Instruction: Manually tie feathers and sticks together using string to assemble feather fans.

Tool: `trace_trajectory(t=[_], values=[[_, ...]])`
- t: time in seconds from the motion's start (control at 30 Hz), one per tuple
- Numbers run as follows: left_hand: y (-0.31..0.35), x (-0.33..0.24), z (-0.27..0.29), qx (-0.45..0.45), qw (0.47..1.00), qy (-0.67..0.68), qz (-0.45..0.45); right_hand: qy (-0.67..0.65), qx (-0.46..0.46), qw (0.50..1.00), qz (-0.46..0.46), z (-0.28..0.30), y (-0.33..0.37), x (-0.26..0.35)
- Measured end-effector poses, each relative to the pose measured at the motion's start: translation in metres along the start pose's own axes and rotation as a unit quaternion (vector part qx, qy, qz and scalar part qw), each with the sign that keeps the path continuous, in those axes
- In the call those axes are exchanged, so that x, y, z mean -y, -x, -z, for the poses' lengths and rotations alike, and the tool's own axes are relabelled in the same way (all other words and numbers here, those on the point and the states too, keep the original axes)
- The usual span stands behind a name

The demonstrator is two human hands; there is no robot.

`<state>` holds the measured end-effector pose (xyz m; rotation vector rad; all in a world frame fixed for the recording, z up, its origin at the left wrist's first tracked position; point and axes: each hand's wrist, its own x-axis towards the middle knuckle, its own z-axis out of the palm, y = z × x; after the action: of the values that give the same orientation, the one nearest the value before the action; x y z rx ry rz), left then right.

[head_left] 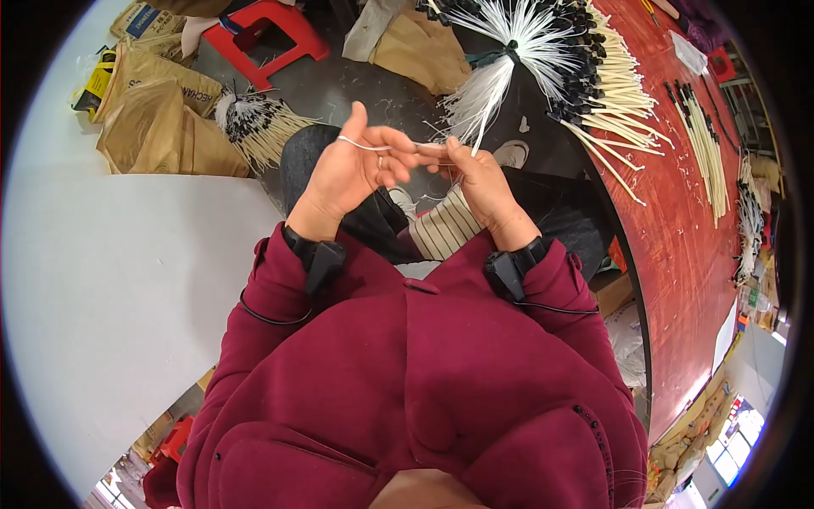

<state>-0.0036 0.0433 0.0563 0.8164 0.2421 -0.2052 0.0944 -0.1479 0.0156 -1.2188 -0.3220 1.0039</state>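
A thin white cord (367,148) passes round my left hand (354,170) near the base of the thumb and runs across to the other hand. The left thumb stands apart and the fingers are loosely bent, not closed on the cord. My right hand (482,182) is shut, pinching the cord between thumb and fingers beside the left fingertips. Just beyond it hangs a bundle of white cords (479,97), tied with a dark band, its strands spread over the table's edge. Black pieces and cream-coloured sticks (623,85) fan out at the strands' far ends.
On the red table (670,280) at right lies another row of cream sticks (704,144). A white board (127,271) fills the left side. Ahead on the floor are a red stool (280,38), brown paper sacks (161,127) and a second stick bundle (259,127).
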Motion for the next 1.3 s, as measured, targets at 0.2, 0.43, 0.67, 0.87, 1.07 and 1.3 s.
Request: trace_trajectory(t=[0.2,0.43,0.67,0.87,1.07,1.3], values=[[-0.016,0.009,0.061,-0.149,0.978,-0.132,-0.065,0.014,0.004,1.0,-0.007,0.002,-0.002,-0.001],[0.001,0.04,-0.01,-0.013,0.95,-0.272,0.154,-0.095,0.029,0.995,0.001,0.001,0.001,0.004],[-0.009,0.048,0.026,-0.029,0.902,-0.407,0.137,-0.097,0.031,0.995,-0.002,0.004,0.003,0.006],[-0.025,0.021,0.074,-0.283,0.577,-0.722,-0.257,-0.082,0.042,0.995,0.039,0.0,0.001,0.007],[-0.01,0.028,-0.025,-0.142,0.721,-0.647,-0.203,0.022,-0.009,0.996,0.086,0.001,0.002,0.002],[-0.025,0.073,-0.044,-0.074,0.887,-0.429,-0.154,0.038,0.005,0.997,0.074,-0.005,0.007,0.004]])
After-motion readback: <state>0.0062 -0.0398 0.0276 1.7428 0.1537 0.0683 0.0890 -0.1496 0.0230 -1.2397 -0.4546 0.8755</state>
